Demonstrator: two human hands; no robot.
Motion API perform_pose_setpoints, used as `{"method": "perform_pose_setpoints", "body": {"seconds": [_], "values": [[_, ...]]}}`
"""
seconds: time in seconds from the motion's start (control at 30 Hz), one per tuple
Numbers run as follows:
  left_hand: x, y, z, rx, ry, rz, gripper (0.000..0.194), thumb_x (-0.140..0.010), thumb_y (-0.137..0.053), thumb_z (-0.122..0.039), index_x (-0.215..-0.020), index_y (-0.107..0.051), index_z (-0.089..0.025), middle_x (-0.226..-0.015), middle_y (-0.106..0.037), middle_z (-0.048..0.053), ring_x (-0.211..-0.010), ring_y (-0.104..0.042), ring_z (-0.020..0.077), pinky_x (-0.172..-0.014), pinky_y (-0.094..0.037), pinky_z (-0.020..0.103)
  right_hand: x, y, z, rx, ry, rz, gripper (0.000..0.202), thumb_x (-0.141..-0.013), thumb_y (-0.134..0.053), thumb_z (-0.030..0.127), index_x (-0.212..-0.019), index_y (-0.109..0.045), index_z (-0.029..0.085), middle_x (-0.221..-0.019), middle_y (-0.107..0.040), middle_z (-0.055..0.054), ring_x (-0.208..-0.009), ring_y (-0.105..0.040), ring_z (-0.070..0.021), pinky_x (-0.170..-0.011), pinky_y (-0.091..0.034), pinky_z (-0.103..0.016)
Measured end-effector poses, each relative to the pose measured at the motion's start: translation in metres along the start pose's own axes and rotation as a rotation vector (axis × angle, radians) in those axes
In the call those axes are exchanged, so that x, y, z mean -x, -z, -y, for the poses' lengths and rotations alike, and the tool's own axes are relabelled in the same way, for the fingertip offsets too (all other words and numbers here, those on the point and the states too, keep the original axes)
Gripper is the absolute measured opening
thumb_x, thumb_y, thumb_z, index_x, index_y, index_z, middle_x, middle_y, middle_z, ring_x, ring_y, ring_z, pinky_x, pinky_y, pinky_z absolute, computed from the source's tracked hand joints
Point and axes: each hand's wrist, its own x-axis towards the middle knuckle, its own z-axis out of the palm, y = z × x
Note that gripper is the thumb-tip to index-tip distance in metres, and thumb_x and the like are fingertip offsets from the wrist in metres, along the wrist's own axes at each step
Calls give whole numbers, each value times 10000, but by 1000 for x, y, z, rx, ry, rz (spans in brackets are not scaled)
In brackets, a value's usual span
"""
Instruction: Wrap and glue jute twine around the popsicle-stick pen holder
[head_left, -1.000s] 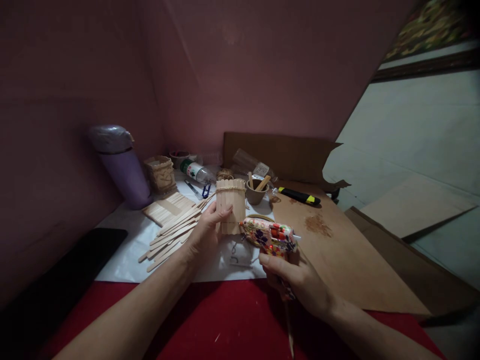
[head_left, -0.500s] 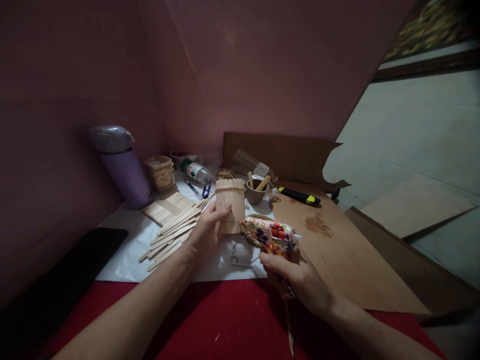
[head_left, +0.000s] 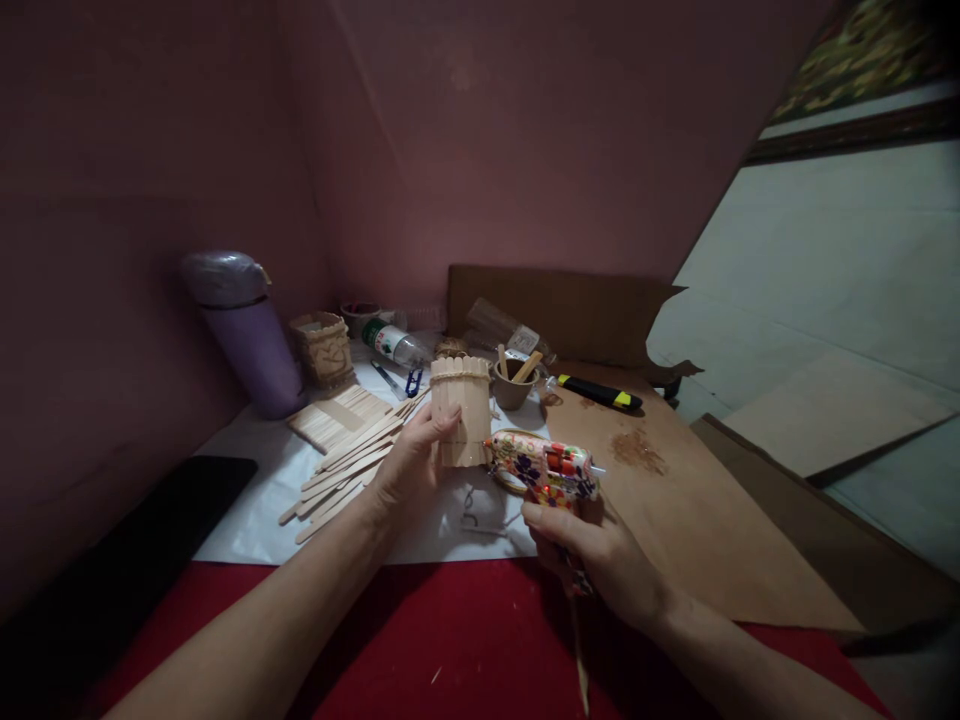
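My left hand (head_left: 420, 450) is wrapped round an upright cup of wooden craft sticks (head_left: 466, 412), its thumb across the front. Twine circles the cup near its top, and a thin line runs round it lower down. In my right hand (head_left: 592, 545) is a flower-patterned glue gun (head_left: 547, 466), held by the handle with the nozzle pointing left at the cup's lower right side. A clear glue stick pokes out of the gun's back end. Loose craft sticks (head_left: 349, 475) lie fanned out left of my left hand, beside a stacked bundle (head_left: 341, 415).
Behind the cup stand a small pot with sticks (head_left: 514, 388) and plastic bottles (head_left: 394, 343). A yellow-black cutter (head_left: 600, 392) lies on brown cardboard (head_left: 697, 520). At the left are a purple tumbler (head_left: 251, 345), a decorated holder (head_left: 322, 350) and a black flat object (head_left: 150, 520).
The glue gun's nozzle has shifted slightly right along the cup's lower edge, with my right hand moving a little that way. My left hand keeps its hold on the cup.
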Motion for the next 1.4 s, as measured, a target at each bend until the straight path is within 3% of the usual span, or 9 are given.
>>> {"method": "perform_pose_setpoints", "body": {"seconds": [0.33,0.47,0.53,0.77,0.93,1.2,1.4], "values": [[0,1,0,61,-1,9,456,-768,-664,-380,-1151,-614,-139,-967,-698,108,-832,-638,227,-707,-516,331,-1,1,0,-61,-2,-1,421,-795,-517,448,-467,-413,205,-377,-403,25,-346,-359,-83,-363,-275,-235],[-3,4,0,107,49,-28,409,-768,-661,-392,-1065,-643,-111,-887,-693,105,-749,-626,210,-617,-508,316,0,1,1,-151,28,-53,279,-772,-565,455,-755,-561,177,-409,-427,65,-336,-363,-86,-354,-264,-224],[-4,6,0,125,65,-27,415,-770,-660,-395,-1068,-641,-107,-898,-694,113,-754,-627,217,-614,-506,322,0,1,2,-170,39,-76,308,-747,-589,445,-884,-578,169,-424,-441,74,-325,-360,-86,-347,-259,-226],[-3,6,1,210,113,23,382,-787,-638,-376,-1051,-656,-100,-921,-702,120,-805,-640,228,-726,-518,359,-1,2,4,-116,64,-29,324,-757,-567,455,-567,-491,205,-391,-431,42,-346,-372,-86,-361,-291,-241],[-4,6,2,200,103,39,390,-791,-633,-392,-1048,-666,-100,-913,-706,113,-787,-636,217,-688,-517,339,0,2,0,-166,63,-28,269,-756,-583,448,-811,-571,186,-412,-445,71,-327,-356,-77,-337,-256,-218],[2,0,1,103,67,33,367,-809,-605,-385,-1071,-665,-135,-935,-709,116,-801,-644,240,-679,-531,356,-3,1,-3,-225,59,44,275,-792,-587,453,-771,-541,183,-378,-433,73,-311,-340,-67,-326,-218,-205],[3,-1,1,66,60,33,391,-820,-587,-397,-1085,-661,-120,-982,-707,132,-830,-652,250,-674,-541,352,-5,5,-9,-521,13,142,239,-771,-630,374,-872,-601,159,-437,-435,83,-309,-316,-44,-302,-258,-162]]}}
